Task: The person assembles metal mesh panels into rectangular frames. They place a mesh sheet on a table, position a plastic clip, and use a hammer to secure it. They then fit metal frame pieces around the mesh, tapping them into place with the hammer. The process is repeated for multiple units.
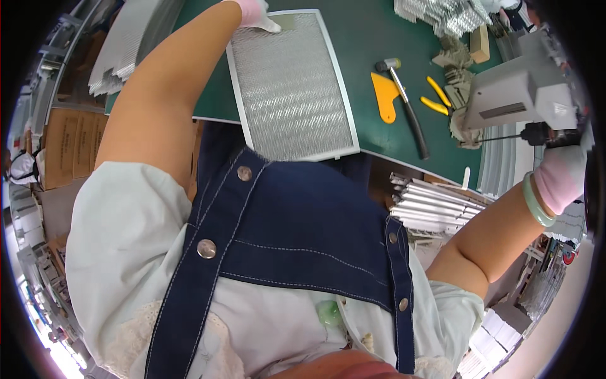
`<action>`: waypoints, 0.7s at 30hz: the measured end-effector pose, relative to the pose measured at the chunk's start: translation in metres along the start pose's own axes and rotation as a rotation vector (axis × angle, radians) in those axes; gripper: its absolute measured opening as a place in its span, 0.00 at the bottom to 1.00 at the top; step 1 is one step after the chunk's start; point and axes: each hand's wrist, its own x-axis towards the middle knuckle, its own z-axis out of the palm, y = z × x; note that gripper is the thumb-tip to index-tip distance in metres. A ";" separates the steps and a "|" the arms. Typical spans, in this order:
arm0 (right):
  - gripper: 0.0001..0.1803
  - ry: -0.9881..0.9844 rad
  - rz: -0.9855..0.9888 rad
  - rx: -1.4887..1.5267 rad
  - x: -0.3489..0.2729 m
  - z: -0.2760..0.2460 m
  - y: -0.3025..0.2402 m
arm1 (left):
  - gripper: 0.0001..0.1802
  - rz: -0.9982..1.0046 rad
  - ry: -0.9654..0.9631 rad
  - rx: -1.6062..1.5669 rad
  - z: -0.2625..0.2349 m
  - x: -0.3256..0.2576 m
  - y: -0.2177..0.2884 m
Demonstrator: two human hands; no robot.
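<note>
A metal mesh filter panel point(297, 82) in a white frame lies on the green work table point(360, 38), its near edge reaching the table's front edge. My left hand point(254, 14), in a pink and white glove, grips the panel's far left corner, a digit lying over the frame onto the mesh. The top of the picture cuts off part of this hand. At the far right my right hand point(564, 169), gloved alike, is closed around a power drill point(536, 134). Its long thin bit points left, toward the table; the drill's body is mostly hidden at the picture's rim.
Right of the panel lie an orange scraper point(384, 98), a black-handled hammer point(410, 110) and yellow-handled pliers point(437, 98). A grey machine housing point(517, 95) stands near the drill. Mesh sheets point(129, 47) are stacked at left; metal strips point(435, 205) lie below the table edge.
</note>
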 end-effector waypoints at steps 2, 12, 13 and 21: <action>0.18 0.131 0.176 0.078 0.005 -0.002 0.019 | 0.43 0.116 0.116 -0.134 -0.045 -0.015 0.023; 0.14 0.418 0.294 0.256 -0.008 0.053 0.041 | 0.08 0.825 0.473 -0.029 -0.087 -0.232 0.152; 0.14 0.418 0.277 0.204 -0.012 0.058 0.030 | 0.07 0.784 0.369 0.018 -0.081 -0.245 0.151; 0.17 0.336 0.174 0.523 -0.019 0.095 -0.008 | 0.10 0.774 0.302 -0.205 -0.029 -0.265 0.155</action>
